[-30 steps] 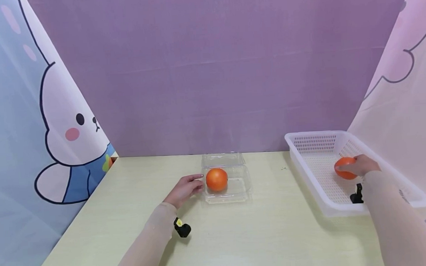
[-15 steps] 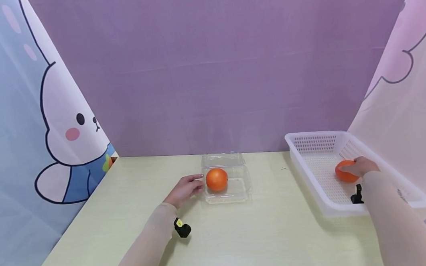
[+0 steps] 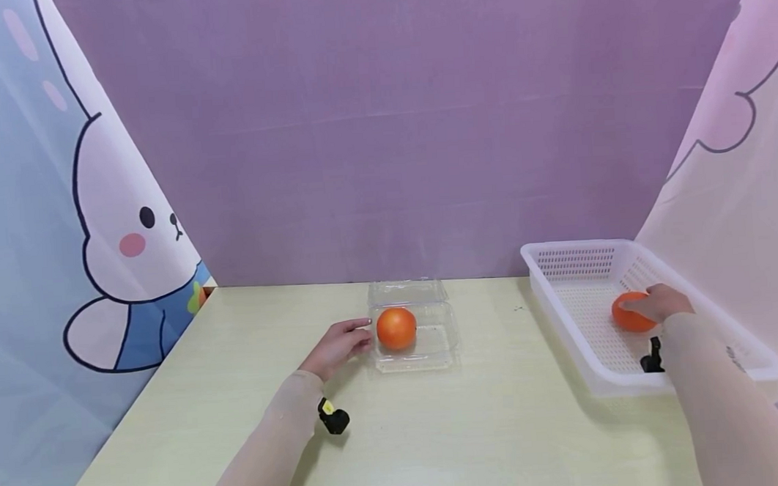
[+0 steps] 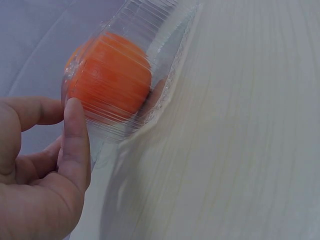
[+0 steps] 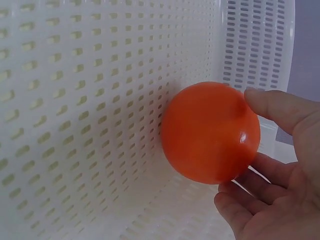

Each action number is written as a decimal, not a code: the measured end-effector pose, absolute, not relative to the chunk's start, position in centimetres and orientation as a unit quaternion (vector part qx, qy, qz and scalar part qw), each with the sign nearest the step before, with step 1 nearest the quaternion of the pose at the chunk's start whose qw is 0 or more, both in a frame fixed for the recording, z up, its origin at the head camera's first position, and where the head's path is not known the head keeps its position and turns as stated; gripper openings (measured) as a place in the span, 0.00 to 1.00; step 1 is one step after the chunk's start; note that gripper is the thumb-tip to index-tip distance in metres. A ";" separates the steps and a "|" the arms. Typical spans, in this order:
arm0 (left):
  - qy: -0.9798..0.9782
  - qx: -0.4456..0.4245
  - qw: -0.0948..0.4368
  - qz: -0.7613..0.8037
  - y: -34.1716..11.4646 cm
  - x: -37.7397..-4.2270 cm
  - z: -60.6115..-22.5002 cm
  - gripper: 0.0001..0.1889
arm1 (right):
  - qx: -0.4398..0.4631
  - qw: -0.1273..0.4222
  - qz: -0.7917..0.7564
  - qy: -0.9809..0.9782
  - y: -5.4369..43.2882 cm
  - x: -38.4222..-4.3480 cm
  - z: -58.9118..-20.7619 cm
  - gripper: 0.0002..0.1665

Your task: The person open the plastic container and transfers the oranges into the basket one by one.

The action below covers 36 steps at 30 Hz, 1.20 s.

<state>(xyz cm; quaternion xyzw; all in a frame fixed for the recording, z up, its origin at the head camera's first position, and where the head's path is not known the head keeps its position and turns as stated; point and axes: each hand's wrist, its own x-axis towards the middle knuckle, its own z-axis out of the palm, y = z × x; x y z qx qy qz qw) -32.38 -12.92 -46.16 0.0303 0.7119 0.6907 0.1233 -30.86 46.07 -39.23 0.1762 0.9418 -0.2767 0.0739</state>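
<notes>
My left hand (image 3: 337,347) pinches the left edge of a clear plastic clamshell box (image 3: 436,336) between thumb and forefinger. The box lies with its lid folded back, and one orange (image 3: 396,328) sits in its left part. Through the ribbed wall of the box, that orange (image 4: 112,77) shows close to the fingertips in the left wrist view. Over on the right, my right hand (image 3: 666,304) grips a second orange (image 3: 632,312) inside a white basket (image 3: 568,336). The right wrist view has the thumb on one side of this smooth orange (image 5: 210,132) and the other fingers beneath, right at the basket's perforated floor.
The basket's raised rim (image 3: 634,386) surrounds my right hand and wrist. A pale wooden table (image 3: 439,446) lies under everything. A purple cloth (image 3: 383,126) hangs behind it, with printed curtains (image 3: 20,255) at the sides. Small black cameras (image 3: 334,416) are worn on the wrists.
My right hand and the orange it holds have sunk slightly in the basket since the first frame, then stayed nearly still. The left hand and the box have not moved.
</notes>
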 end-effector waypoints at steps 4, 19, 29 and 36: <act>0.713 0.033 0.124 0.689 -12.9 -32.4 -46.2 0.23 | 0.162 0.068 -0.266 0.948 46.1 -30.9 -39.2 0.59; 0.710 0.033 0.129 0.692 -13.0 -32.5 -46.3 0.23 | 0.130 0.034 -0.251 0.959 45.6 -30.9 -38.4 0.55; 0.703 0.041 0.131 0.698 -13.0 -32.6 -46.3 0.23 | 0.103 0.041 -0.251 0.962 45.3 -30.7 -37.3 0.54; 0.702 0.043 0.131 0.699 -13.0 -32.6 -46.3 0.23 | 0.092 0.036 -0.256 0.962 45.0 -31.0 -36.8 0.56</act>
